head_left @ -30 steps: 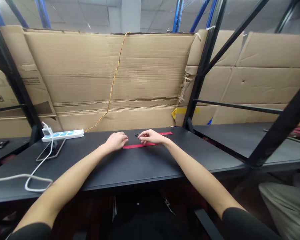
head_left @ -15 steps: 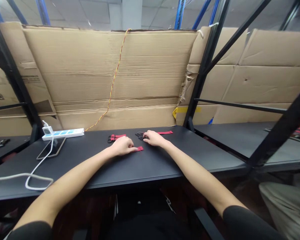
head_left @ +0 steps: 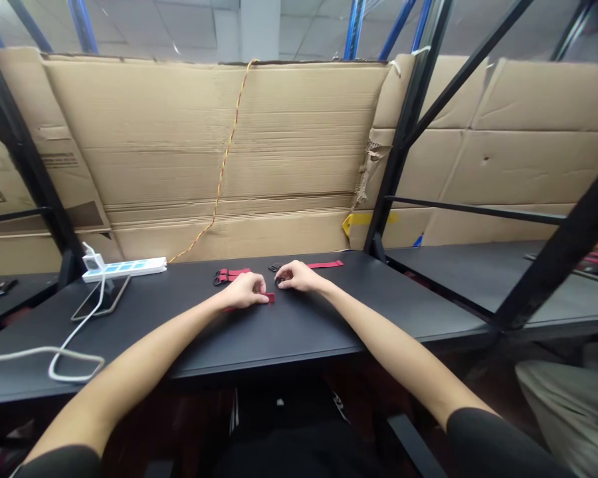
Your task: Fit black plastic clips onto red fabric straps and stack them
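A short red webbing strap (head_left: 270, 298) is pinched in my left hand (head_left: 246, 291), its end sticking out to the right. My right hand (head_left: 299, 275), just across from that end, has its fingers closed on a small black buckle (head_left: 278, 281). More black buckles (head_left: 274, 268) lie on the table behind the right fingertips, partly hidden. Behind my left hand rest red straps with black buckles (head_left: 226, 275). Another red strap (head_left: 326, 264) stretches out flat behind my right hand.
At the back left of the black table (head_left: 299, 332) stands a white power strip (head_left: 129, 267) with a white cable (head_left: 80, 332). A phone (head_left: 102, 299) lies in front of it. Cardboard (head_left: 299, 133) closes off the back, between black metal posts (head_left: 393, 153).
My right hand has drawn a black buckle away from the others, toward me and slightly left. The left hand has raised the strap's end a little and shifted it left.
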